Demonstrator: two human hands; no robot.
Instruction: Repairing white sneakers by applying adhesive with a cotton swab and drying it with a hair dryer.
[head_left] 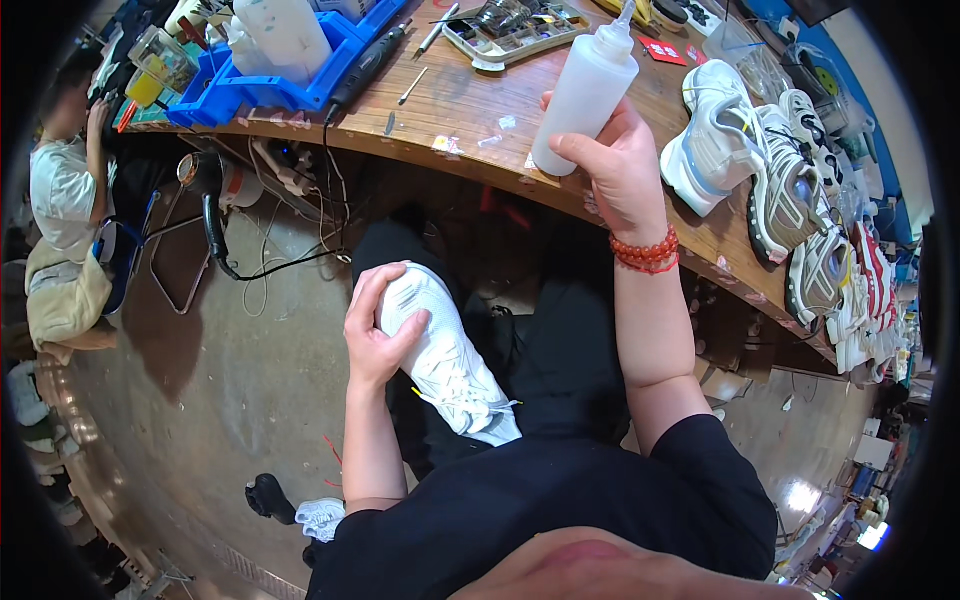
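Note:
A white lace-up sneaker (440, 350) lies across my lap, toe toward the table. My left hand (378, 328) is wrapped over its toe end, thumb on top and fingers along the outer side. In my right hand (622, 160) is a translucent white squeeze bottle (590, 92) with a nozzle cap, held a little tilted at the table's front edge. The thumb presses on the near side of the bottle, and the fingers go behind it. Red bead bracelets circle the right wrist. The sneaker's sole is mostly hidden.
On the wooden table (470, 110) stand a blue tray (262, 108) with white bottles, a parts case (495, 55), and a cotton swab (413, 86). Several sneakers (712, 140) line the right side. A hair dryer (207, 195) hangs below the left edge. Another person (70, 190) sits far left.

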